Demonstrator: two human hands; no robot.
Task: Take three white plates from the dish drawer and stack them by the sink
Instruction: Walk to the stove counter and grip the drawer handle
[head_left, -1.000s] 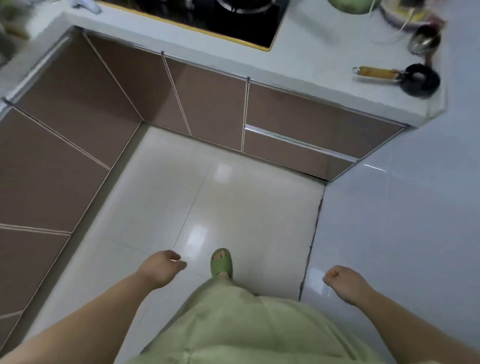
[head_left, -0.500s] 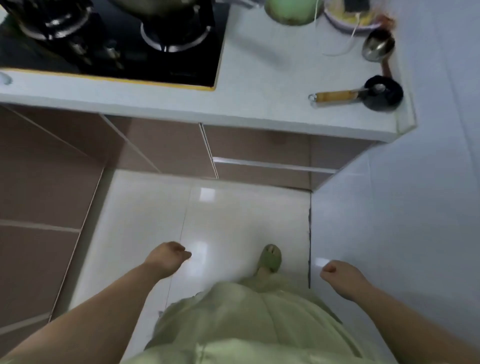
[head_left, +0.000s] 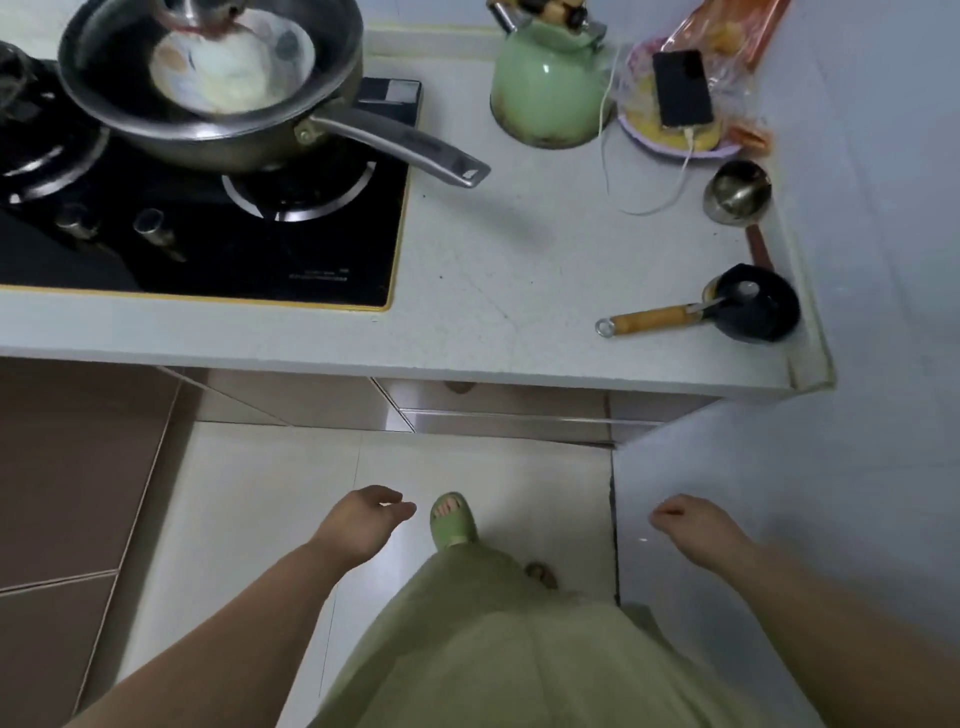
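Both my hands are empty right now: left hand (head_left: 363, 522) hangs loosely open over the floor tiles, right hand (head_left: 693, 525) is relaxed and open too, near the wall. No plates anywhere I can see. The drawer front (head_left: 506, 420) under the counter (head_left: 519, 270) is closed, just ahead of my green slipper (head_left: 453, 521).

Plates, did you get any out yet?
Not yet. Both the left hand and the right hand are empty, held low over the floor. The drawer under the counter is shut, and no stacked plates or sink are in view. Left to do: open the drawer, take three white plates, stack them by the sink.
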